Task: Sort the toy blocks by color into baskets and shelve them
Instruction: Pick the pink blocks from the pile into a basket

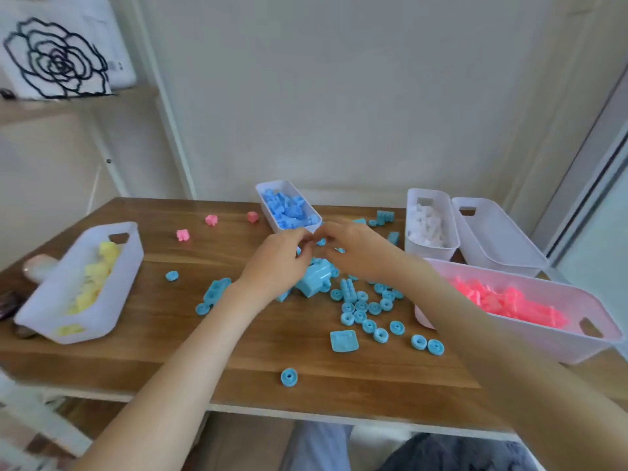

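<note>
**Both hands meet over the blue pile at mid-table**

The left hand [275,263] and right hand [356,253] come together fingertip to fingertip just in front of the blue basket [268,190]. The fingers are curled, but I cannot tell whether either hand grips anything, since the fingertips hide the spot.

Under the wrists sits a chunky light-blue block [314,277], tipped on its side. Around it, scattered from the table's [170,334] middle toward the right edge, lie the loose blue pieces [367,307]. Most are small rings lying flat with their holes facing up. A studded bar [348,290] points from the front edge toward the far edge, and a second bar [215,290] slants by the left forearm. A square tile [344,340] lies flat, and one lone ring [289,377] sits nearest the front edge.

The blue basket is full of darker blue blocks, its long axis angling from the far edge in toward the hands. Three pink blocks [211,219] sit apart on the far left stretch.

By the left edge the yellow-block basket [51,300] runs diagonally. At the far right corner, the white-block basket [428,251] points front to back, with another white basket [499,232] just beside it. The pink-block basket [526,334] stretches toward the near right corner.
</note>
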Action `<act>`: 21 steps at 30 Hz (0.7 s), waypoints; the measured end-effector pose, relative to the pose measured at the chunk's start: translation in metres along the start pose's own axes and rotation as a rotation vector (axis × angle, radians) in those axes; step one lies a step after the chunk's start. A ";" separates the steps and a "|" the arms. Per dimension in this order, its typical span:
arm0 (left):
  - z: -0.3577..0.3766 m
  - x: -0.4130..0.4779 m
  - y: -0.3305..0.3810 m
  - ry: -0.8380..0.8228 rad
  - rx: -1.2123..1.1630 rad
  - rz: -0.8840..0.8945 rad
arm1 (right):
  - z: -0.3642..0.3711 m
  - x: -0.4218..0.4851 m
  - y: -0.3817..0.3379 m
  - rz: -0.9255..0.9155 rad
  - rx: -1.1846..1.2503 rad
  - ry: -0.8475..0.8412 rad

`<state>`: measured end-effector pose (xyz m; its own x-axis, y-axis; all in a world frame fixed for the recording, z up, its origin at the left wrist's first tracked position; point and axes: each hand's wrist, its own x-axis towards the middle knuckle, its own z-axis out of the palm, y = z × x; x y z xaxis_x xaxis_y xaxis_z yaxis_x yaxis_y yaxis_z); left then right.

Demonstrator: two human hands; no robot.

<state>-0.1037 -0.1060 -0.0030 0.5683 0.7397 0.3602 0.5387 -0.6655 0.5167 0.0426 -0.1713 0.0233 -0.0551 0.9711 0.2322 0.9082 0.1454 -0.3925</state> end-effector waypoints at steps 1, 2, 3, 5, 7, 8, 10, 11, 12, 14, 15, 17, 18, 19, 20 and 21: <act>-0.009 -0.004 -0.013 -0.015 -0.031 -0.042 | 0.007 0.010 -0.007 -0.012 0.020 -0.025; -0.019 -0.006 -0.029 -0.003 -0.049 -0.088 | 0.014 0.023 -0.016 -0.030 0.044 -0.052; -0.030 -0.010 -0.047 0.037 -0.055 -0.134 | 0.024 0.038 -0.026 -0.055 0.065 -0.077; -0.041 -0.015 -0.077 0.131 -0.059 -0.218 | 0.043 0.064 -0.042 -0.073 0.085 -0.112; -0.049 -0.021 -0.104 0.213 -0.047 -0.299 | 0.065 0.091 -0.054 -0.089 0.074 -0.140; -0.051 -0.022 -0.117 0.238 -0.044 -0.334 | 0.076 0.104 -0.059 -0.091 0.060 -0.151; -0.052 -0.022 -0.141 0.259 -0.028 -0.391 | 0.096 0.128 -0.065 -0.091 0.041 -0.167; -0.051 -0.019 -0.152 0.263 -0.009 -0.416 | 0.105 0.138 -0.067 -0.092 0.036 -0.170; -0.050 -0.015 -0.162 0.269 0.010 -0.442 | 0.114 0.149 -0.068 -0.090 0.020 -0.163; -0.049 -0.005 -0.176 0.261 0.009 -0.511 | 0.128 0.168 -0.067 -0.036 -0.051 -0.129; -0.050 0.002 -0.182 0.239 -0.005 -0.564 | 0.132 0.176 -0.064 0.001 -0.081 -0.121; -0.052 0.020 -0.194 0.169 -0.017 -0.676 | 0.140 0.194 -0.052 0.057 -0.105 -0.134; -0.052 0.028 -0.199 0.134 0.003 -0.705 | 0.142 0.202 -0.045 0.079 -0.116 -0.141; -0.052 0.036 -0.205 0.105 0.043 -0.711 | 0.144 0.210 -0.038 0.099 -0.132 -0.141; -0.051 0.045 -0.211 0.080 0.094 -0.704 | 0.147 0.218 -0.031 0.124 -0.142 -0.142; -0.050 0.051 -0.215 0.055 0.152 -0.692 | 0.149 0.224 -0.026 0.156 -0.139 -0.149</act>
<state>-0.2211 0.0798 -0.0566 0.0344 0.9990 0.0298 0.8477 -0.0449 0.5286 -0.0552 0.0710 -0.0475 0.0387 0.9984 0.0409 0.9583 -0.0255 -0.2845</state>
